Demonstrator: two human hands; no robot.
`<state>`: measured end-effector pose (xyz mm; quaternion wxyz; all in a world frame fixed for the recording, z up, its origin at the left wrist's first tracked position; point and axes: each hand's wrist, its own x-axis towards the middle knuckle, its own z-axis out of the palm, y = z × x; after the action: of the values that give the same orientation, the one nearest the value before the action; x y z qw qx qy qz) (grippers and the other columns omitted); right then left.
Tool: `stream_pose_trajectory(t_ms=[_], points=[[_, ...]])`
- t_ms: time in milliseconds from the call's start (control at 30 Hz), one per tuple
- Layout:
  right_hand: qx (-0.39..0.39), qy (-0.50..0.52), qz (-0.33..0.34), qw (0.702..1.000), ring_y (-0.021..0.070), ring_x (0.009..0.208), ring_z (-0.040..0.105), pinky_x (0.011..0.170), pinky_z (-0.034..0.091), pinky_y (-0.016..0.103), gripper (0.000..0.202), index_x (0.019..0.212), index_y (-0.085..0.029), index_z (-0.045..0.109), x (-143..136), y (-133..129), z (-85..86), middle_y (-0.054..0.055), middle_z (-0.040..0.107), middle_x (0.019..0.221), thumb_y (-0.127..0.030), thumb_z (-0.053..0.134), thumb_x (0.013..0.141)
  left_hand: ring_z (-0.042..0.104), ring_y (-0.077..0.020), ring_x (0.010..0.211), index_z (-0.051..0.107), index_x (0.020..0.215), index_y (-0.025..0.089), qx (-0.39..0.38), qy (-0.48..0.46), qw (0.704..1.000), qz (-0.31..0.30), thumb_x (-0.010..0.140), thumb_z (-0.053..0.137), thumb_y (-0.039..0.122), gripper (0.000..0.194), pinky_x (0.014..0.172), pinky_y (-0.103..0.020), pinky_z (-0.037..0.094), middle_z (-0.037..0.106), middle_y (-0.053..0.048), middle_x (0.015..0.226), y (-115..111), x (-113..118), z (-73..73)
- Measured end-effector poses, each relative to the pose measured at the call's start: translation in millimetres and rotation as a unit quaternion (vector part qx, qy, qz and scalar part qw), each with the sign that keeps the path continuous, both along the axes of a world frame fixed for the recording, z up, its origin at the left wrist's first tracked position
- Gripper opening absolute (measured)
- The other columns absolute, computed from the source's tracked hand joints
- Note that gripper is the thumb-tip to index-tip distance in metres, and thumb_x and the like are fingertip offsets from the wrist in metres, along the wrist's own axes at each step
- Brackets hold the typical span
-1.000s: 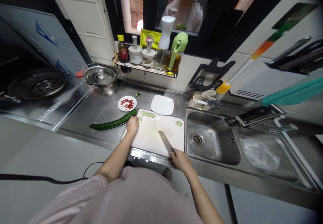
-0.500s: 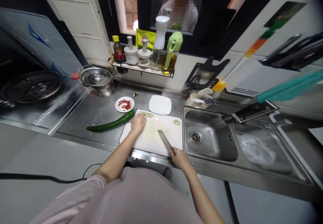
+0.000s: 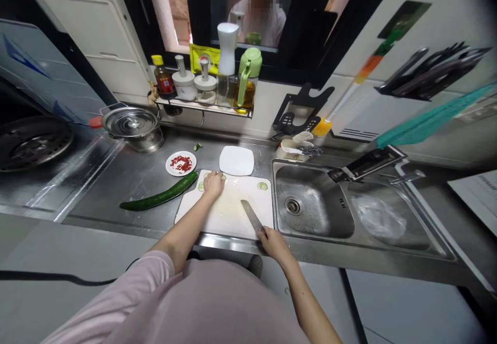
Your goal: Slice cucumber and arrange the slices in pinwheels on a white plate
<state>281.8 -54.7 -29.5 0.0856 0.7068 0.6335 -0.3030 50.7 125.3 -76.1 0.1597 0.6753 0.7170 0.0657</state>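
My left hand (image 3: 214, 184) rests over cucumber slices (image 3: 201, 185) at the upper left of the white cutting board (image 3: 217, 220). Its fingers are bent down onto the slices, and whether it grips any is hidden. My right hand (image 3: 273, 241) is closed round the handle of a knife (image 3: 252, 216), whose blade lies flat over the board's right half. A few more slices (image 3: 262, 185) sit at the board's upper right corner. Left of the board is a long green cucumber (image 3: 159, 197).
Behind the board stand a white square plate (image 3: 236, 160) and a round plate of chopped red pieces (image 3: 180, 163). A steel pot (image 3: 135, 128) is at the back left. The sink (image 3: 310, 202) adjoins the right side. A rack (image 3: 202, 107) holds bottles and jars.
My left hand has shifted right along the slices, and slices to its left now show. The knife has stayed nearly in place on the board. The whole view has swung slightly right.
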Motion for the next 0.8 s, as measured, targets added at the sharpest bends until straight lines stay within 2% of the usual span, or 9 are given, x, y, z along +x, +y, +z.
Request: stream_pose_trajectory(t_ms=[167,267,400,567,667,800], points=[[-0.006,0.007,-0.009,1.000,0.0201,0.091,0.063,0.066,0.031,0.025,0.029,0.099,-0.017,0.064,-1.5,-1.4,1.1,0.011,0.070,0.100,-0.033,0.040,0.095,0.054,-0.0249,0.109,0.063,0.116,0.026,0.018,-0.006,1.000,-0.006,0.090,0.046,0.025,0.031,0.091,-0.035,0.038,0.061,-0.010,0.115,-0.3,1.6,2.3],[-0.009,0.009,-0.008,1.000,0.0206,0.091,0.063,0.066,0.031,0.025,0.030,0.099,-0.017,0.064,-3.6,-1.4,3.4,0.011,0.070,0.100,-0.033,0.039,0.095,0.057,-0.0239,0.105,0.066,0.108,0.026,0.028,-0.033,0.999,0.011,0.090,0.046,0.024,0.027,0.089,-0.034,0.039,0.066,-0.008,0.110,-5.3,3.4,3.4],[-0.011,0.001,0.007,1.000,0.0203,0.092,0.064,0.067,0.032,0.025,0.030,0.100,-0.017,0.064,-6.4,1.7,6.5,0.011,0.071,0.099,-0.033,0.039,0.095,0.062,-0.0214,0.099,0.068,0.102,0.027,0.007,-0.097,0.993,0.062,0.088,0.048,0.023,0.025,0.086,-0.032,0.040,0.071,-0.004,0.103,-21.1,2.1,4.0],[0.003,-0.010,0.022,1.000,0.0214,0.095,0.064,0.067,0.033,0.025,0.031,0.102,-0.018,0.064,-10.7,9.2,9.3,0.011,0.071,0.101,-0.033,0.038,0.095,0.065,-0.0182,0.092,0.069,0.094,0.027,-0.039,-0.164,0.982,0.082,0.084,0.055,0.027,0.017,0.083,-0.028,0.041,0.074,0.000,0.094,-48.8,-4.7,1.7],[0.012,-0.014,0.030,0.999,0.0218,0.096,0.064,0.068,0.035,0.026,0.033,0.103,-0.018,0.064,-15.5,13.4,11.0,0.012,0.071,0.102,-0.033,0.036,0.096,0.065,-0.0176,0.091,0.069,0.091,0.027,-0.053,-0.161,0.983,0.074,0.083,0.059,0.030,0.014,0.085,-0.029,0.040,0.074,0.000,0.092,-60.0,-7.0,-1.1],[0.014,-0.022,0.044,0.999,0.0223,0.099,0.064,0.073,0.038,0.027,0.033,0.105,-0.018,0.064,-24.5,17.9,12.4,0.013,0.070,0.105,-0.031,0.036,0.095,0.064,-0.0200,0.099,0.070,0.097,0.027,-0.041,-0.126,0.990,0.052,0.085,0.056,0.030,0.018,0.088,-0.031,0.040,0.074,-0.002,0.099,-64.2,-8.4,-4.0]])
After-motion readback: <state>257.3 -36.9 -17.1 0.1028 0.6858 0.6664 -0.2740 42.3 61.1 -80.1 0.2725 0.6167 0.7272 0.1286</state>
